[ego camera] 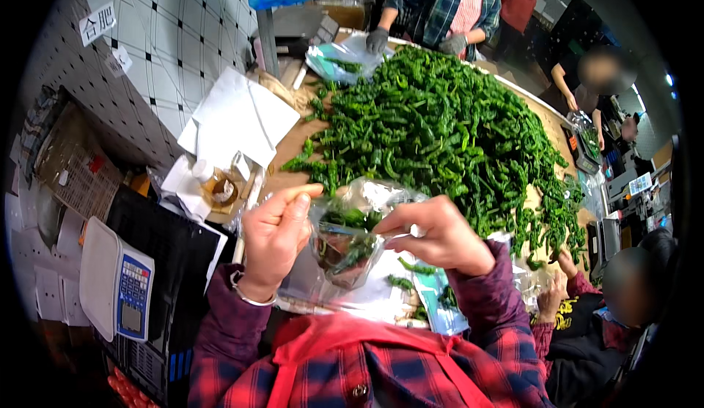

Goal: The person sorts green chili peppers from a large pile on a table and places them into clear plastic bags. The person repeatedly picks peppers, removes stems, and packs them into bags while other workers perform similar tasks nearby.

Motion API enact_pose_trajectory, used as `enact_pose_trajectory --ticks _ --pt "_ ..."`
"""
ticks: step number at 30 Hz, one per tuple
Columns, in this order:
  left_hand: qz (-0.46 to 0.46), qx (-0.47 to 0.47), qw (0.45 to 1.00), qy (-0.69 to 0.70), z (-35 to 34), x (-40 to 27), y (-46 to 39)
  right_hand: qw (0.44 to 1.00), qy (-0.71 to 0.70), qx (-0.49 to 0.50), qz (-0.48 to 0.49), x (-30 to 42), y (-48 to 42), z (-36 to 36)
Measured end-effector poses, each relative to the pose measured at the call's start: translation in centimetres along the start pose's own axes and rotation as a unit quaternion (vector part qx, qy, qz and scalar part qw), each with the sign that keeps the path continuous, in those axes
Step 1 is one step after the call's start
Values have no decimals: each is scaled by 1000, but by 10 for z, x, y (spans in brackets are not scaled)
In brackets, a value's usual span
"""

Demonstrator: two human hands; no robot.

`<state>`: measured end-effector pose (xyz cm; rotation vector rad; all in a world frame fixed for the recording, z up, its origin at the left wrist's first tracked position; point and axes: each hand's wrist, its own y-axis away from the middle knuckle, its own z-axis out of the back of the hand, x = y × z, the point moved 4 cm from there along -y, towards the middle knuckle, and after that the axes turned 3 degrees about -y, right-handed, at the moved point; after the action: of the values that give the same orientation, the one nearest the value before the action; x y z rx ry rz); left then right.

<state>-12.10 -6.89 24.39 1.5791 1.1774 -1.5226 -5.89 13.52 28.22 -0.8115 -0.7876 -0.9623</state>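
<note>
A clear plastic bag [349,259] with green peppers in its lower part hangs between my hands, over the near edge of the table. My left hand [278,237] pinches the bag's left side between thumb and forefinger. On the right, my right hand [437,235] has its fingertips and thumb on the bag's other side. Beyond the bag lies a large heap of wrinkled green peppers [440,127]. Under my right wrist are a few loose peppers and a flat blue-and-clear bag [440,303].
A digital scale [118,287] stands on a black crate at the left. White paper [236,116] and a jar [223,188] lie at the table's left edge. A gloved co-worker [445,12] stands across the heap; another [577,309] works close on my right. Another scale [586,155] is farther right.
</note>
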Motion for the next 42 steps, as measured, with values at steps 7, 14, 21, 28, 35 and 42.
enact_pose_trajectory --ticks 7,14,21,28,35,42 --pt "1 69 997 -21 -21 8 4 997 67 -24 -6 6 8 -1" --pt "-6 116 993 -33 -71 -6 -2 989 82 118 -28 -13 14 -40" --pt "0 53 998 -18 -35 81 -33 928 -211 -242 -188 -68 104 82" --pt "30 139 946 -293 -12 224 36 769 82 -607 -183 -31 274 276" --pt "-82 288 819 -489 -46 233 77 560 415 -636 -329 -103 380 356" --pt "-98 254 779 -564 -43 280 90 902 203 -315 -213 -186 192 142"
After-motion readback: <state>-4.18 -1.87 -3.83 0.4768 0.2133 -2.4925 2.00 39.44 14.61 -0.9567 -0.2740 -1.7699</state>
